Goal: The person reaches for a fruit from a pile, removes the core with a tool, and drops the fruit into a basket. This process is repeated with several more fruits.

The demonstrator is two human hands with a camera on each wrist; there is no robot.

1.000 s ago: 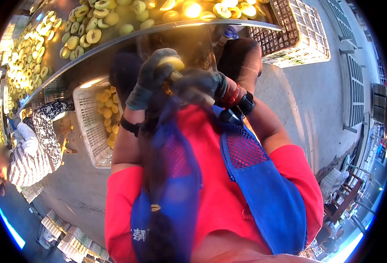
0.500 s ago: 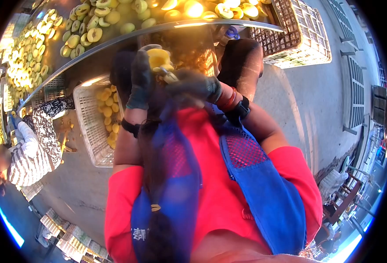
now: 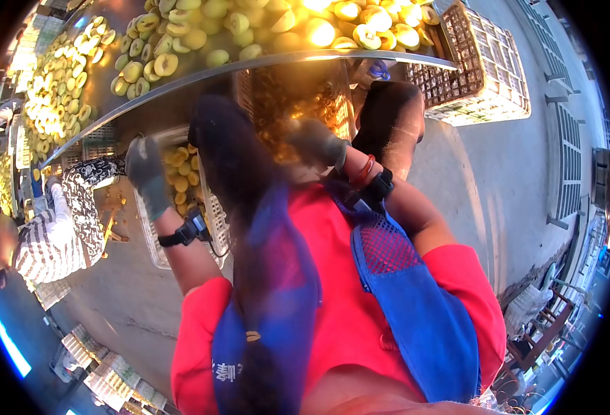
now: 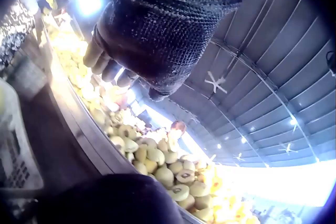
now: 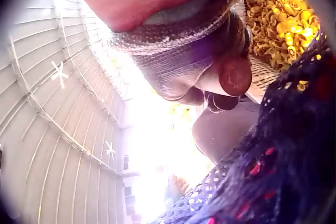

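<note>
In the head view my gloved left hand (image 3: 147,169) is over the near-left rim of a white crate (image 3: 154,232) holding yellow fruit (image 3: 179,173). The left wrist view shows this hand (image 4: 157,35) with its fingers loosely extended and nothing visible in them. My gloved right hand (image 3: 316,144), blurred, is in front of my body, above a crate of small yellow-brown pieces (image 3: 277,131). In the right wrist view its fingers (image 5: 181,90) are curled round a handle with a round, reddish-brown end (image 5: 235,77); the rest of the handle is hidden.
A metal-edged table (image 3: 201,75) with many cut fruit halves (image 3: 166,64) curves across the front. A crate (image 3: 505,76) stands at the front right. Another person in a striped top (image 3: 49,238) sits at the left.
My left hand has moved left and back from beside my right hand to the white crate, and the yellow fruit it held no longer shows. My right hand stays near the middle.
</note>
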